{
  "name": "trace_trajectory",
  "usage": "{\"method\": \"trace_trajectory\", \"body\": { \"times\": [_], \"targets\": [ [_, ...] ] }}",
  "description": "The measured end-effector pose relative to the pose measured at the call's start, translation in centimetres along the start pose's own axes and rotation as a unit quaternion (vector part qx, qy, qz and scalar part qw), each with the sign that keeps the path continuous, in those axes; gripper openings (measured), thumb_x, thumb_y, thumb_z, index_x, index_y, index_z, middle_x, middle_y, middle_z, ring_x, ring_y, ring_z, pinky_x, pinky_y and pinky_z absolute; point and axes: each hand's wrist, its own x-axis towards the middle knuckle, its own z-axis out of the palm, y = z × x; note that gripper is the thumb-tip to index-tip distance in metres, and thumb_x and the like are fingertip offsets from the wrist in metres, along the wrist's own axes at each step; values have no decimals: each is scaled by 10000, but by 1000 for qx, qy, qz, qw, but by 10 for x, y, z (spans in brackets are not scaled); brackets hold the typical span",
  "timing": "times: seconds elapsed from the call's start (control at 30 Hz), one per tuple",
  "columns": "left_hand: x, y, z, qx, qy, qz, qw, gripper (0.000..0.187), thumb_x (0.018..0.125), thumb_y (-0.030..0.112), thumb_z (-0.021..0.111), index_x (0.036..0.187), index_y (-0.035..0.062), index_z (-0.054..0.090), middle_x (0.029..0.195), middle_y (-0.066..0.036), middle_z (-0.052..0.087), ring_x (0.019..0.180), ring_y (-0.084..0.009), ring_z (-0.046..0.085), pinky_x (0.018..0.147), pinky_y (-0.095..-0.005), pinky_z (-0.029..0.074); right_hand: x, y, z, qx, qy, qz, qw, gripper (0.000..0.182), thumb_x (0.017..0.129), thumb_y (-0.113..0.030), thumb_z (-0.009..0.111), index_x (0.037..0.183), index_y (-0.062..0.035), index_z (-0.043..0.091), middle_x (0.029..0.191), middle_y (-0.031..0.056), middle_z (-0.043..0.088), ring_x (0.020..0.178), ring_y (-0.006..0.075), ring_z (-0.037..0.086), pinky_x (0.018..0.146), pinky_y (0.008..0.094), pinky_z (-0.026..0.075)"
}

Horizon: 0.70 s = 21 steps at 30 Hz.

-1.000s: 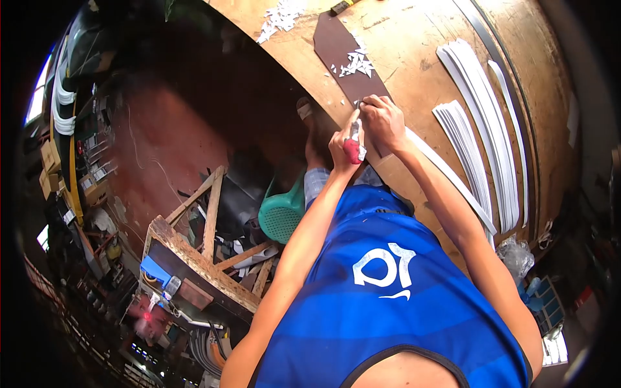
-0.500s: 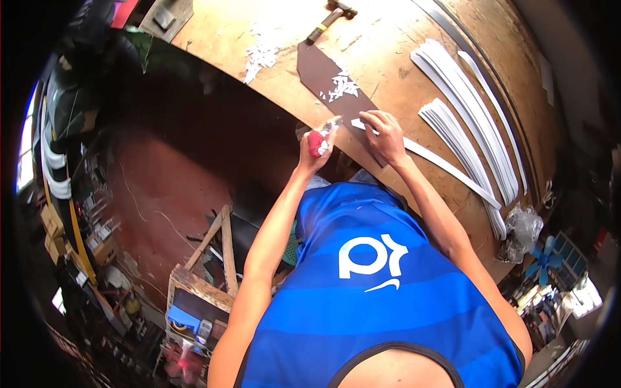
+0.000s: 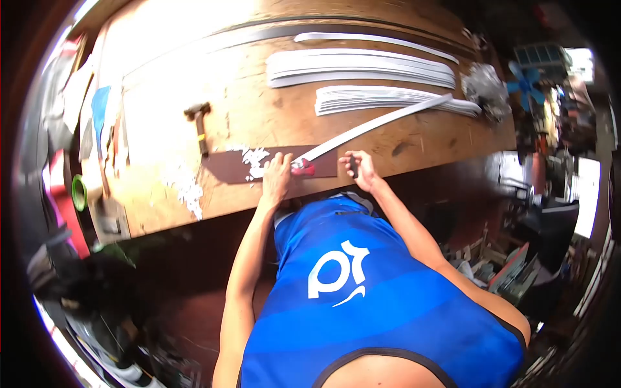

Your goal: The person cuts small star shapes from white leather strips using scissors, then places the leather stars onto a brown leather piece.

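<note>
My left hand (image 3: 277, 176) rests over a brown board (image 3: 226, 169), fingers stretched forward, fingertips near one end of a long white strip (image 3: 375, 130). Just right of those fingers lies a red tool (image 3: 303, 169) with a whitish part, at the strip's end; its working end is hidden. My right hand (image 3: 365, 173) is raised near the table's front edge, past the board's right end, its fingers curled round a small dark object (image 3: 353, 167). Small white offcuts (image 3: 254, 156) are scattered on the board by my left hand.
A hammer (image 3: 200, 128) lies beyond the board's left part. More white offcuts (image 3: 186, 189) lie at the front left of the wooden table (image 3: 246, 116). Stacked white strips (image 3: 362, 70) and another bundle (image 3: 369, 99) lie farther back, with a crumpled plastic bag (image 3: 484, 87) at their right.
My view has turned, so the table now runs across it. The red tool shows beside my left hand instead of in its grip. My right hand has left the strip and holds a dark object.
</note>
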Motion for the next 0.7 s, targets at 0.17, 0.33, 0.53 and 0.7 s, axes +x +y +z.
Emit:
{"method": "trace_trajectory", "body": {
  "times": [0.17, 0.33, 0.53, 0.7],
  "targets": [
    [3, -11, 8, 1, -55, -65, 996, 463, 693, 73, 788, 1094, 97, 557, 1039, -133, 537, 934, -336, 585, 777, -445, 425, -4, 4, -4, -75, 17, -2, 997, 190, 924, -228, 668, 1017, -74, 603, 869, 47, 676, 600, 42, 507, 430, 210, 351],
    [12, -11, -5, -48, -107, -112, 987, 378, 716, 24, 735, 1059, 72, 584, 940, -172, 626, 917, -377, 604, 785, -470, 449, 47, -37, -34, -94, 217, -181, 955, 290, 911, -260, 699, 1080, -47, 601, 830, 21, 641, 598, 61, 510, 486, 226, 390],
    [14, -6, -30, -123, -145, -171, 967, 271, 783, -10, 606, 1052, 25, 606, 890, -238, 674, 849, -418, 660, 752, -444, 505, 147, -142, -143, -20, 391, -290, 873, 559, 850, -277, 790, 1219, -9, 468, 1078, 119, 549, 1008, 209, 552, 886, 345, 466],
    [16, 3, -59, -107, -160, -191, 963, 204, 825, 51, 708, 1011, 24, 629, 812, -179, 665, 750, -284, 660, 709, -365, 503, 175, -177, -179, -91, 459, -305, 829, 554, 764, -252, 862, 1109, 4, 512, 992, 93, 572, 898, 231, 581, 864, 373, 485]
  ]
}}
